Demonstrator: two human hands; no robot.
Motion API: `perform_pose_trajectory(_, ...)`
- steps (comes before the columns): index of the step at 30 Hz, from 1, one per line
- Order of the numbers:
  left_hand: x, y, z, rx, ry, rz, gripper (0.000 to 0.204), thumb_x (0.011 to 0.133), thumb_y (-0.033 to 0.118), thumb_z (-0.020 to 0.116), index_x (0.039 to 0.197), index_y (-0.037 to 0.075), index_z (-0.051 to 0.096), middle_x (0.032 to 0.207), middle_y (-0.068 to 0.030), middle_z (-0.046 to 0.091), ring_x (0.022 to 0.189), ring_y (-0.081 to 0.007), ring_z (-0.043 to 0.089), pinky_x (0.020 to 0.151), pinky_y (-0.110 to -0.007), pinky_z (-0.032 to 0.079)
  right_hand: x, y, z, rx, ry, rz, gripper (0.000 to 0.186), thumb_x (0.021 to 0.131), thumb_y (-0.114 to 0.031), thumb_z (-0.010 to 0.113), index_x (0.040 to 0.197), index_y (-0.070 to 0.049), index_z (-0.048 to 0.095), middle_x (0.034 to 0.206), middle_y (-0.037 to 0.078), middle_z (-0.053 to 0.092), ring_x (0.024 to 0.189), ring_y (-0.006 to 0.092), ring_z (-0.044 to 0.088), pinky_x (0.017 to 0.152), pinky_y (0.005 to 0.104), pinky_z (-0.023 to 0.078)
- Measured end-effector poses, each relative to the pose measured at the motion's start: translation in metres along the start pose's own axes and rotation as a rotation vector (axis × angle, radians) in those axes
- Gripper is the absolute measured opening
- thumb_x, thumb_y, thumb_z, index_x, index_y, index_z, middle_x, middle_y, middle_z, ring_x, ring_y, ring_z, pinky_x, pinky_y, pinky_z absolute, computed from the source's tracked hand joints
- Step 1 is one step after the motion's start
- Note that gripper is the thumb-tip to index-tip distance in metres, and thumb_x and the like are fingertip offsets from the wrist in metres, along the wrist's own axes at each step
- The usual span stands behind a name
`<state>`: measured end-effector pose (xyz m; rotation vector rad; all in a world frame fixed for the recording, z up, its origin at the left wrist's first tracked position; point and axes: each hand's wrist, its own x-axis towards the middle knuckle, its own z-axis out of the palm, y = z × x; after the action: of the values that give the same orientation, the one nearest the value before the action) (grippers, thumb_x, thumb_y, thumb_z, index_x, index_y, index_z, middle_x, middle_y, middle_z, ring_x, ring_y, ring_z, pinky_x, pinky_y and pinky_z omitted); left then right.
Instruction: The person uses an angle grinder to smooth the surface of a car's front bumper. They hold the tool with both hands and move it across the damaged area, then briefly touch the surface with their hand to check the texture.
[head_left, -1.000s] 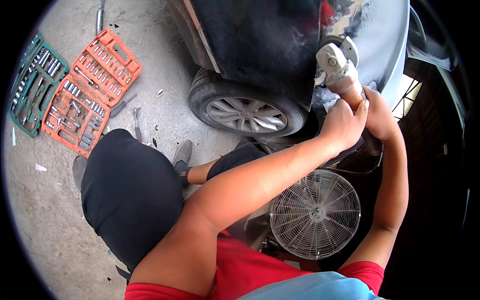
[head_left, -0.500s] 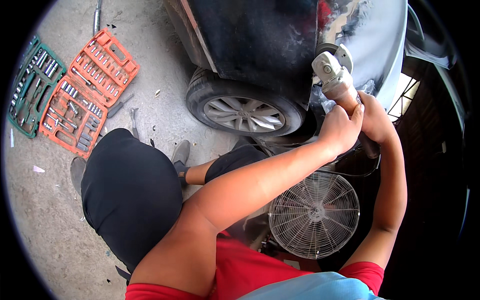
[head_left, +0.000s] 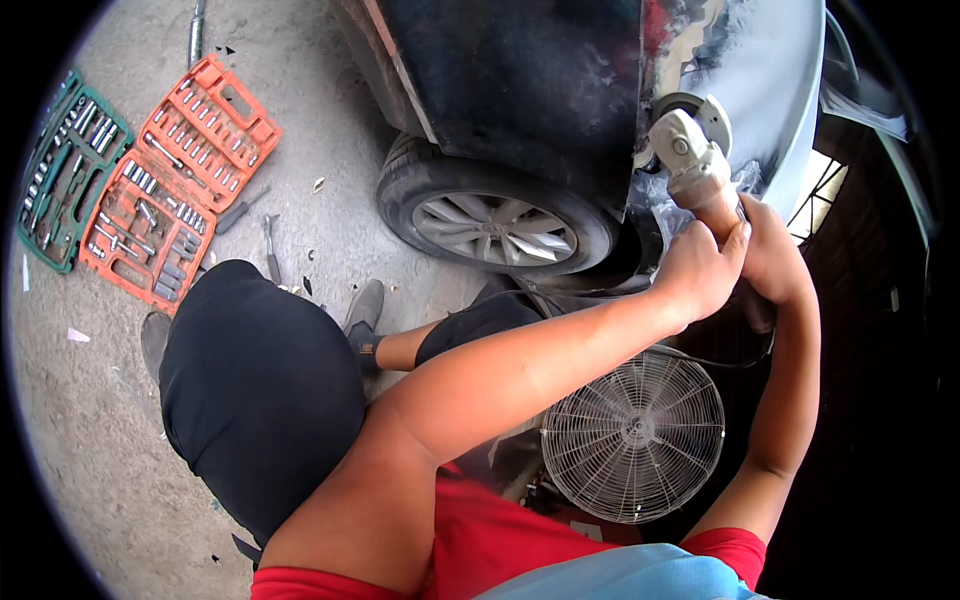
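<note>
Both of my hands grip an angle grinder [head_left: 708, 185] held up against the car's body, above and to the right of the wheel. My left hand [head_left: 702, 268] wraps round the front of its body, below the metal gear head. Just beyond it, my right hand [head_left: 772, 250] is closed round the grinder on the far right side; its fingers are partly hidden. The grinder's disc [head_left: 676, 104] shows only in part behind the head, at a scuffed patch of the grey car panel [head_left: 765, 90] with beige and red areas. Whether it touches there is hard to see.
A car wheel [head_left: 495, 228] sits below the dark panel [head_left: 530, 90]. A round wire-guarded fan [head_left: 637, 430] stands beneath my arms, near a hanging cable. On the concrete at left lie an orange socket case [head_left: 150, 225], a green tool case [head_left: 68, 255] and pliers [head_left: 270, 248].
The grinder and both hands have shifted slightly right and a little down in the picture. The car, wheel and fan have also moved slightly right in view. My grip is unchanged.
</note>
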<state>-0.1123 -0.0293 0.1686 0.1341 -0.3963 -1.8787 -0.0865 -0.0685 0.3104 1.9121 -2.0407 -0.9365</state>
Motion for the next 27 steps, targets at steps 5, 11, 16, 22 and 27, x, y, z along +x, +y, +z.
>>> perform_pose_trajectory(5, -0.008, -0.006, 0.002, 0.068, 0.000, 0.053, 0.069, 0.107, 0.053, 0.059, 0.103, -0.016, 0.065, 0.102, -0.0391, 0.072, 0.105, -0.0509, 0.072, 0.090, -0.052, 0.056, -0.013, 0.011, 0.003, 0.063, -0.008, 0.013, 0.056, 0.078, -0.032, 0.083, 0.112, 0.009, 0.065, 0.094, 0.023, 0.074, 0.089, 0.0225, 0.072, 0.082, 0.0421, 0.056)
perform_pose_trajectory(11, 0.007, 0.005, -0.013, 0.025, 0.055, 0.098, 0.067, 0.107, 0.049, 0.059, 0.108, -0.018, 0.065, 0.104, -0.0388, 0.072, 0.109, -0.0502, 0.072, 0.094, -0.052, 0.056, 0.011, 0.006, 0.002, 0.077, 0.004, -0.062, 0.052, 0.078, -0.030, 0.082, 0.110, 0.008, 0.066, 0.093, 0.018, 0.075, 0.085, 0.0186, 0.070, 0.083, 0.0393, 0.057)
perform_pose_trajectory(16, 0.017, 0.027, -0.025, 0.045, 0.098, 0.149, 0.067, 0.107, 0.049, 0.059, 0.102, -0.017, 0.069, 0.105, -0.0380, 0.073, 0.107, -0.0494, 0.072, 0.093, -0.050, 0.056, 0.030, -0.002, -0.007, 0.099, 0.032, -0.162, 0.050, 0.080, -0.029, 0.080, 0.110, 0.008, 0.067, 0.090, 0.015, 0.074, 0.083, 0.0149, 0.067, 0.080, 0.0372, 0.058)
perform_pose_trajectory(22, 0.016, 0.022, -0.022, 0.046, 0.097, 0.128, 0.064, 0.107, 0.048, 0.059, 0.103, -0.014, 0.072, 0.102, -0.0359, 0.074, 0.106, -0.0468, 0.074, 0.090, -0.049, 0.056, 0.027, 0.000, -0.005, 0.125, 0.006, -0.164, 0.050, 0.079, -0.031, 0.081, 0.107, 0.008, 0.066, 0.088, 0.016, 0.073, 0.082, 0.0152, 0.068, 0.077, 0.0373, 0.057)
perform_pose_trajectory(27, 0.000, -0.007, -0.013, -0.037, 0.025, 0.001, 0.066, 0.108, 0.049, 0.059, 0.113, -0.016, 0.068, 0.106, -0.0326, 0.075, 0.106, -0.0416, 0.075, 0.090, -0.047, 0.056, 0.010, 0.012, 0.010, 0.042, -0.088, -0.008, 0.054, 0.076, -0.034, 0.083, 0.107, 0.008, 0.067, 0.091, 0.021, 0.075, 0.088, 0.0249, 0.075, 0.084, 0.0418, 0.057)
